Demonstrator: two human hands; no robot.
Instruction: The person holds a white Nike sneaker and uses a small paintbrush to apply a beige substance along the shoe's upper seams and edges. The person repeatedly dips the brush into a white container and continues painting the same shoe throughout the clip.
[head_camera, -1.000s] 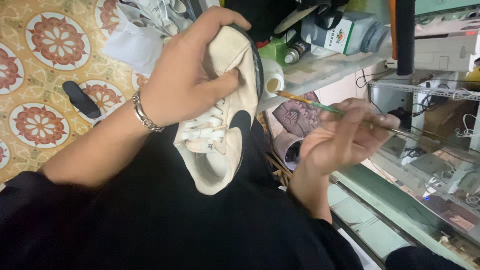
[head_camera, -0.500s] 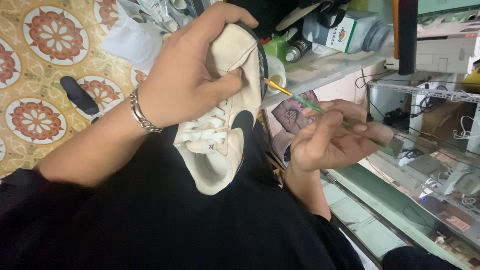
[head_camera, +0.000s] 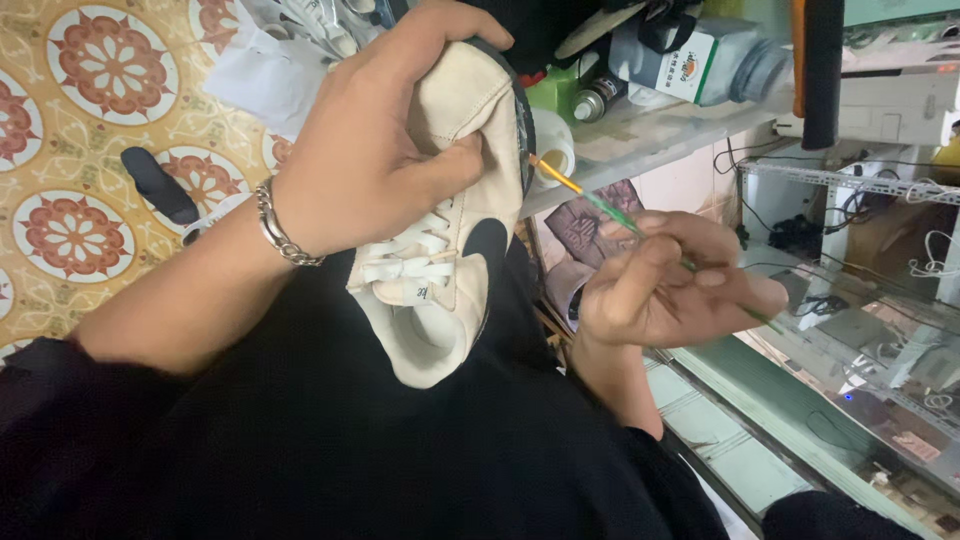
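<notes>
From the head view, the left hand (head_camera: 370, 150) grips a cream shoe (head_camera: 450, 230) from above. Its fingers wrap over the toe part and the thumb presses on the side, so the hand is closed firmly around the shoe. The shoe is held in the air over the person's lap, with the toe up and away from the body and the heel opening down, toward the black clothes. Its long axis runs almost up and down in the picture, a little tilted.

The right hand (head_camera: 670, 285) is to the right of the shoe and lower. Its fingers pinch a thin brush (head_camera: 600, 205) with a green handle. The brush points up and left, and its yellow tip is at the dark sole edge near the toe, touching it or almost; I cannot tell which. So the right hand is the working one, and the sole edge lies up-left from its fingers.

Behind the brush tip there is a shelf (head_camera: 650, 140) with bottles (head_camera: 700, 60).
</notes>
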